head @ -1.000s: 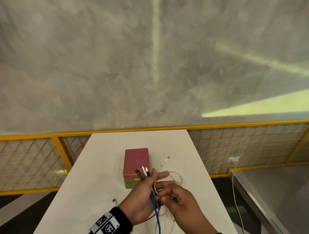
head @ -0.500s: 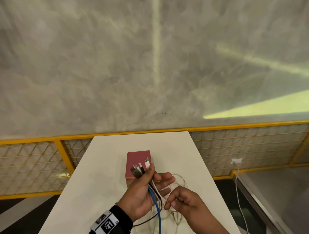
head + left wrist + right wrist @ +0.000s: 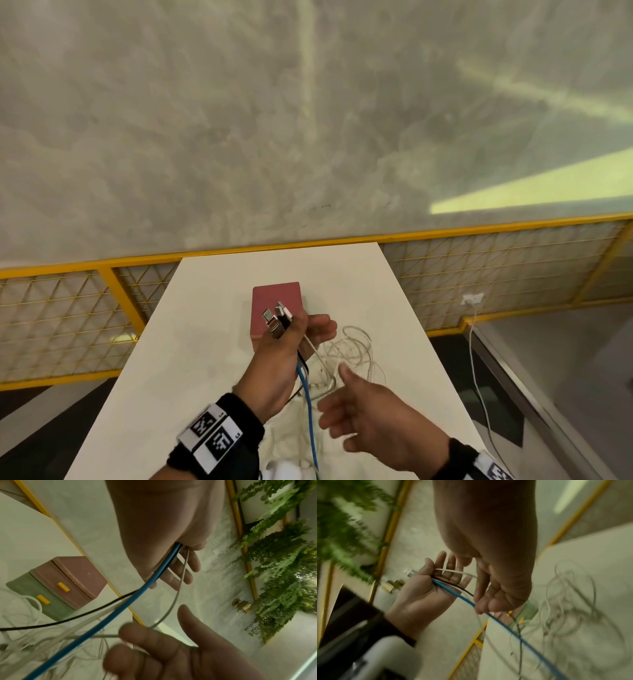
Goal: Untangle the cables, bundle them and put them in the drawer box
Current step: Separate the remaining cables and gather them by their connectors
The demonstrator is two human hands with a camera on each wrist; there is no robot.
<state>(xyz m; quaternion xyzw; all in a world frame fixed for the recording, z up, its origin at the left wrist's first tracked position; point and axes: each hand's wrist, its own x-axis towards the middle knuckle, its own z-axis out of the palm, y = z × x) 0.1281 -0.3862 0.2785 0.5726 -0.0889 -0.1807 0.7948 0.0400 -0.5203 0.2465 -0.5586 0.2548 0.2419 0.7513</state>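
My left hand (image 3: 291,325) is raised over the table and pinches a bunch of cable plugs (image 3: 275,317) between thumb and forefinger, its other fingers straight. A blue cable (image 3: 307,401), a black cable (image 3: 68,620) and a white cable (image 3: 178,588) hang from that pinch. Nearer me, my right hand (image 3: 363,414) has loosely curled fingers with the white cable looped round the forefinger (image 3: 137,631). Loose white cable loops (image 3: 356,346) lie on the table. The drawer box (image 3: 277,294), pink over green with yellow handles (image 3: 62,586), stands just behind the left hand, drawers closed.
The white table (image 3: 205,342) is narrow, with open edges left and right. A yellow mesh railing (image 3: 102,270) runs behind it. A wall socket (image 3: 472,298) with a white cord is at the right. A white object (image 3: 284,472) lies at the near edge.
My right hand has drawn back toward me, away from the left hand, with the white cable trailing. The left hand has kept its hold on the plugs, raised a little.
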